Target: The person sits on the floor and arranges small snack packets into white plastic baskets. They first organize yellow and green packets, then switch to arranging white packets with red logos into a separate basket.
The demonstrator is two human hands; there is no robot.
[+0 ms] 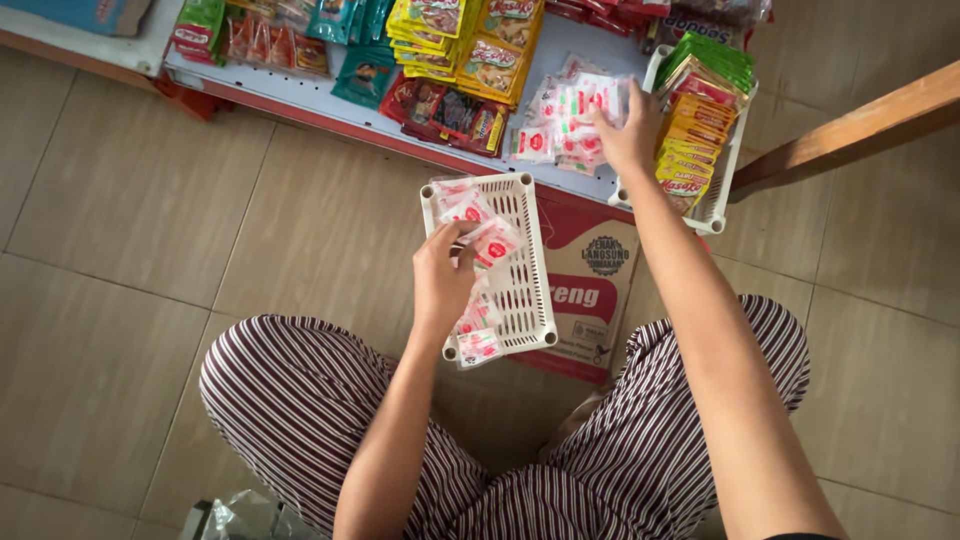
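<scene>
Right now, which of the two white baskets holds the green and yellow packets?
The white basket on the shelf, beside the right hand. The basket by the left hand, resting on the red carton, holds only red-and-white sachets.

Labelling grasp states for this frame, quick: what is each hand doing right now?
Left hand: closed on white-and-red sachets over the white basket.
Right hand: fingers on the sachet pile on the shelf; grip cannot be told.

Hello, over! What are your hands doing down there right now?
Left hand holding small white-and-red sachets over white basket. Right hand on sachet pile on shelf. Nothing blocking.
</scene>
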